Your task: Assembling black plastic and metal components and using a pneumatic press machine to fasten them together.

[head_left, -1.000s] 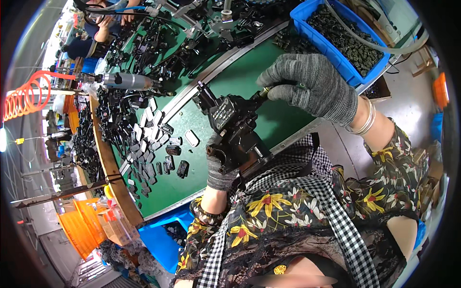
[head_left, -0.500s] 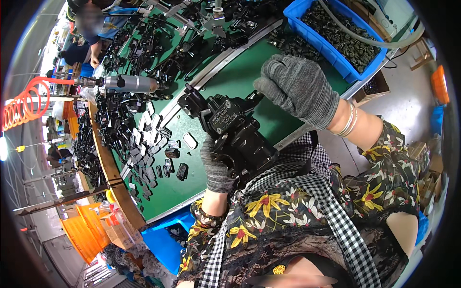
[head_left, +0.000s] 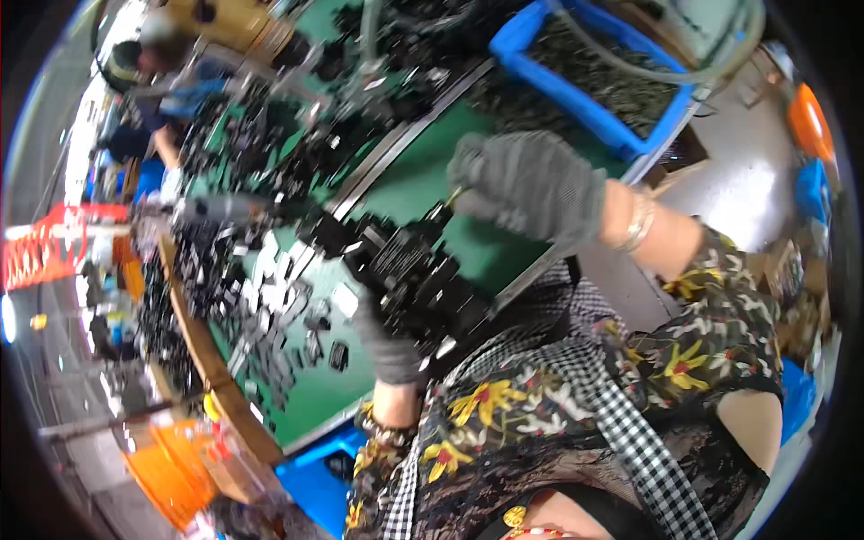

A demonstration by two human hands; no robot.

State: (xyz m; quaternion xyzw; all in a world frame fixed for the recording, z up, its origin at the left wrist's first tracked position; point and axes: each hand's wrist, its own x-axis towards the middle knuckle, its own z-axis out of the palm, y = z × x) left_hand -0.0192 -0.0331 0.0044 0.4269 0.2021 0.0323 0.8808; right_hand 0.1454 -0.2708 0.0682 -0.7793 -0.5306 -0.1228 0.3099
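A black metal assembly (head_left: 409, 261) is held in front of my body, above the near edge of the green table. It looks like a brake master cylinder, with a flat, printed lid on top. My gloved left hand (head_left: 389, 346) is closed around its lower left side, and the fingers are partly hidden by it. My right hand (head_left: 535, 184), in a grey knit glove, is closed in a pinch just beyond the part's right end. A small brass-coloured tip (head_left: 457, 193) shows at those fingertips; the rest of it is hidden and blurred.
A blue bin (head_left: 621, 135) of small dark metal fittings stands at the far right. Loose silver and black rectangular pieces (head_left: 279, 279) lie on the green table (head_left: 315, 396). A grey air tool (head_left: 216, 209) hangs on a red coiled hose at left. Another person (head_left: 162, 135) works at upper left.
The view has shifted and blurred. My right hand remains closed by the part's end, where a brass-coloured tip now shows. My left hand keeps its hold.
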